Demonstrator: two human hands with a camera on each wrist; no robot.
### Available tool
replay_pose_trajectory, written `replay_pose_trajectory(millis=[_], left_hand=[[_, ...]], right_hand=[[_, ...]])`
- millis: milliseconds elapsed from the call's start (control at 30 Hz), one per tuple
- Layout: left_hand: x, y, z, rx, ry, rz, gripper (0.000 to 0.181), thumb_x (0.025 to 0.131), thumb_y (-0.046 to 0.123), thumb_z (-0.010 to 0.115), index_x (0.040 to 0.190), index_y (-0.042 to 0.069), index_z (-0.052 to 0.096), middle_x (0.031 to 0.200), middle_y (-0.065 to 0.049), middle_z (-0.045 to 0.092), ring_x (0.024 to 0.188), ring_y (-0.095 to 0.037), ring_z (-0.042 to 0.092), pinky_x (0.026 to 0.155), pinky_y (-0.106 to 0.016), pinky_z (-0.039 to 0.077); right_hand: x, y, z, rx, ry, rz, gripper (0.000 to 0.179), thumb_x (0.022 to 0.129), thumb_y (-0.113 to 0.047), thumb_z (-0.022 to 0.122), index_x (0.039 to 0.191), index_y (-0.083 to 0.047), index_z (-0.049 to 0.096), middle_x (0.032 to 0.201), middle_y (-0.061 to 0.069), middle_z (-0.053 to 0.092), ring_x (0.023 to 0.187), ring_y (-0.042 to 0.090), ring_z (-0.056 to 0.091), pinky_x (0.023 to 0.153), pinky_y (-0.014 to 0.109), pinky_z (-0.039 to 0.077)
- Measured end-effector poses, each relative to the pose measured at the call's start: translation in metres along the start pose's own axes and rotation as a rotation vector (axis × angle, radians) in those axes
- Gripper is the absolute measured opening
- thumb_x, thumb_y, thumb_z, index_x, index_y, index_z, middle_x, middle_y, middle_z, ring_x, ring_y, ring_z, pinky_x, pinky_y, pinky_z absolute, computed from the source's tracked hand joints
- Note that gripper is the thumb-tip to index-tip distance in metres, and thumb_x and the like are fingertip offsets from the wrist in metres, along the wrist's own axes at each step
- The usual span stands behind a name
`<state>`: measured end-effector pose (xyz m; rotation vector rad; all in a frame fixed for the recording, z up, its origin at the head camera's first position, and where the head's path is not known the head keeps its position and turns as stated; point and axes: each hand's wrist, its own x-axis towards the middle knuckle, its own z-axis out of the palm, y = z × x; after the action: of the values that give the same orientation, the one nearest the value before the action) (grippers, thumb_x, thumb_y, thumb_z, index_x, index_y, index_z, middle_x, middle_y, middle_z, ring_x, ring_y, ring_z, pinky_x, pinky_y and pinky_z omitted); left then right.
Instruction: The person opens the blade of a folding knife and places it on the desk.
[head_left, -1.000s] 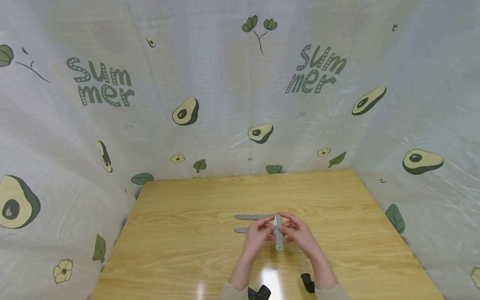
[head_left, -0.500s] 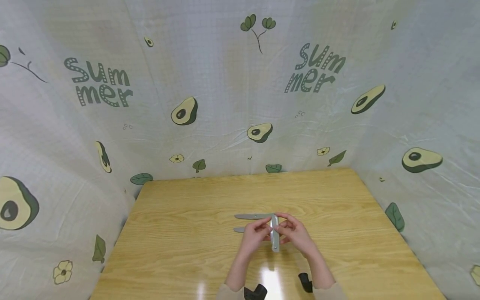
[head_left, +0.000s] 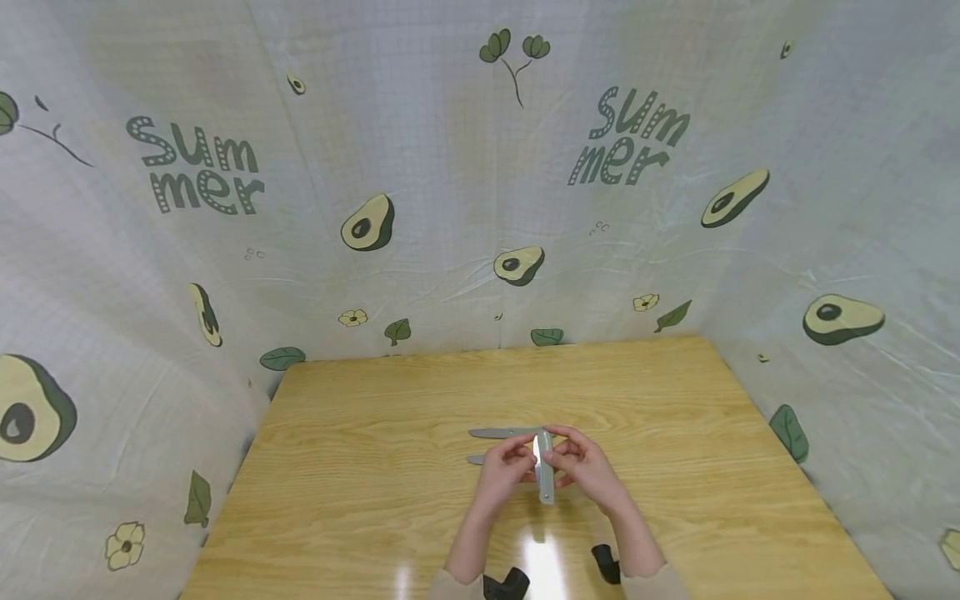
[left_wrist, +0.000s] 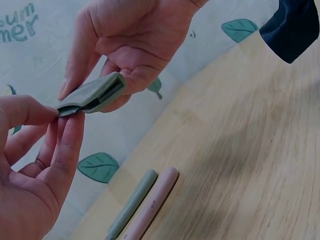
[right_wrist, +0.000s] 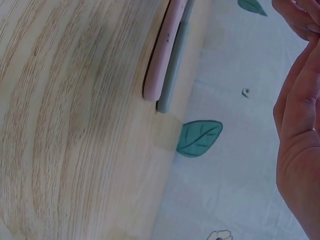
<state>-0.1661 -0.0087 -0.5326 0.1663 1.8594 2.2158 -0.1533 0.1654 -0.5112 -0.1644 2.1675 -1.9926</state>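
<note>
Between both hands, above the table, is a grey-green folding knife (head_left: 547,483), its handle slot visible in the left wrist view (left_wrist: 92,95). My right hand (head_left: 588,475) holds the handle between thumb and fingers. My left hand (head_left: 502,477) pinches the shiny blade along the handle's left side; how far the blade is folded out I cannot tell. Two more knives lie side by side on the table behind the hands. One has a pink handle (left_wrist: 152,202), the other a grey-green handle (left_wrist: 132,205). In the right wrist view, the right hand (right_wrist: 302,125) shows only partly and the held knife is out of sight.
A wooden table (head_left: 360,483) spreads beneath the hands. Behind it and at both sides hangs a pale cloth (head_left: 442,167) printed with avocados and leaves. Black pieces (head_left: 506,583) sit at both wrists.
Both hands have shifted slightly left with the folding knife, which has turned a little. The knives on the table have stayed put.
</note>
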Motion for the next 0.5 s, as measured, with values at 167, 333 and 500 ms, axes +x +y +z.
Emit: replay_pose_trajectory(millis=[167,333,500], left_hand=[[-0.0001,-0.0009,-0.0034,-0.021,-0.006,0.006,0.038,0.091,0.001,0.063,0.127,-0.009,0.058,0.085,-0.001,0.058,0.075,-0.011,0.061,0.068,-0.026,0.060],[0.0005,-0.0017,-0.0049,-0.031,0.008,0.020,0.035,0.091,0.000,0.062,0.124,-0.011,0.058,0.084,0.000,0.060,0.075,-0.010,0.060,0.067,-0.023,0.059],[-0.0004,-0.0004,-0.0051,-0.027,0.016,0.024,0.034,0.091,-0.002,0.061,0.124,-0.011,0.059,0.084,0.000,0.060,0.076,-0.011,0.060,0.068,-0.024,0.059]], right_hand=[[0.0003,-0.0019,0.0023,-0.008,-0.003,-0.002,0.051,0.095,-0.012,0.064,0.140,0.003,0.045,0.093,0.011,0.061,0.081,0.017,0.066,0.062,0.041,0.061],[0.0003,-0.0036,0.0047,-0.012,-0.008,-0.012,0.050,0.095,-0.011,0.064,0.140,0.003,0.046,0.094,0.014,0.061,0.081,0.016,0.066,0.061,0.040,0.061],[0.0004,-0.0044,0.0065,-0.010,-0.005,-0.010,0.050,0.095,-0.011,0.064,0.139,0.004,0.046,0.094,0.014,0.061,0.082,0.017,0.066,0.061,0.040,0.061]])
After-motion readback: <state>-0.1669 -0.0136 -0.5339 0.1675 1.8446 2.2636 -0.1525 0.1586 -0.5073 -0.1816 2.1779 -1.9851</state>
